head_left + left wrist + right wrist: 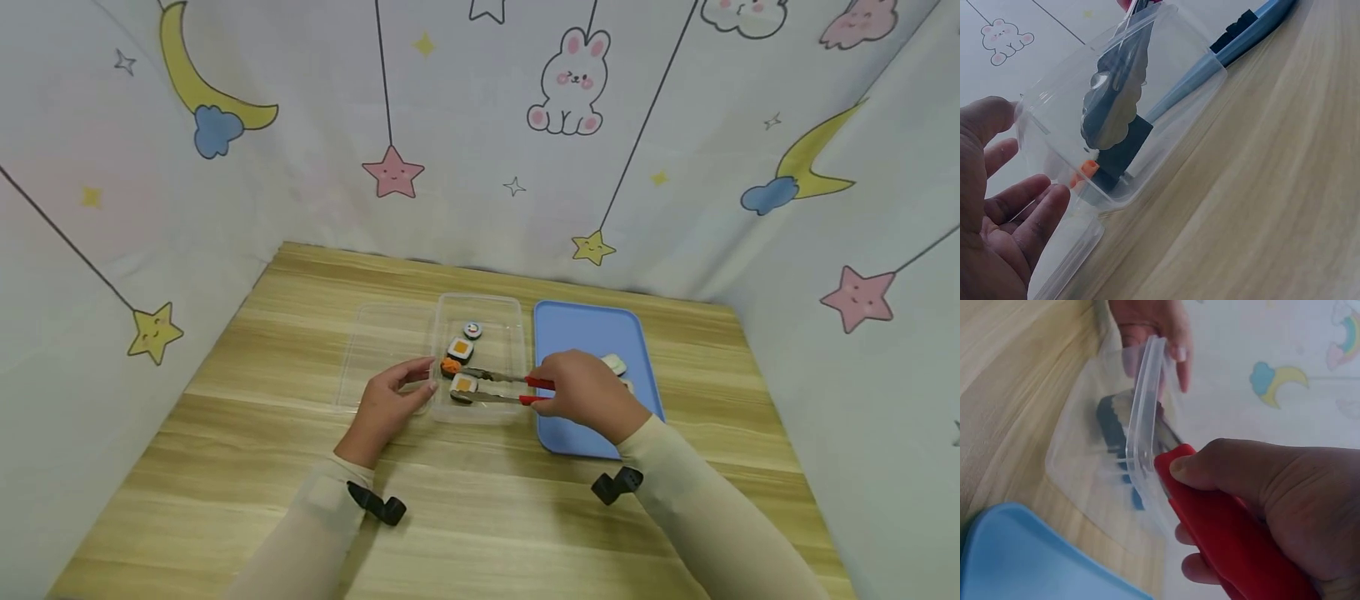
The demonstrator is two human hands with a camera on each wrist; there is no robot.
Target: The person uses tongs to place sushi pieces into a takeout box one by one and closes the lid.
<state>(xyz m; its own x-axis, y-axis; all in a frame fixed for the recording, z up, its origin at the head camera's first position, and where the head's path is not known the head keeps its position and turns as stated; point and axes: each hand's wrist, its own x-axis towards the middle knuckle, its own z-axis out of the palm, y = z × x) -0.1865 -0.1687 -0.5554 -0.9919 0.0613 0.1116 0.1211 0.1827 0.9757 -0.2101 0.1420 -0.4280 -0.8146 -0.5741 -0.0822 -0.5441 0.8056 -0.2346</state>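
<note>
My right hand point(588, 392) grips red-handled metal tongs point(1210, 519), which reach over the wall of a clear plastic container point(495, 308). Their spread tips lie either side of a toy sushi piece point(465, 383) with a yellow-orange square centre, at the near end. Just beyond it are an orange-topped piece point(451, 366), another square-centred piece point(460, 349) and a small round roll point(472, 331). My left hand point(390, 404) is at the container's left wall, a fingertip touching the rim point(1019, 119) and the other fingers loosely extended along the outside.
Right of the container lies a blue tray point(573, 325) with whitish pieces point(613, 363) partly hidden behind my right hand. A clear lid point(382, 333) rests on the wooden table point(300, 333) to the left. A patterned curtain point(480, 208) stands behind and along both sides.
</note>
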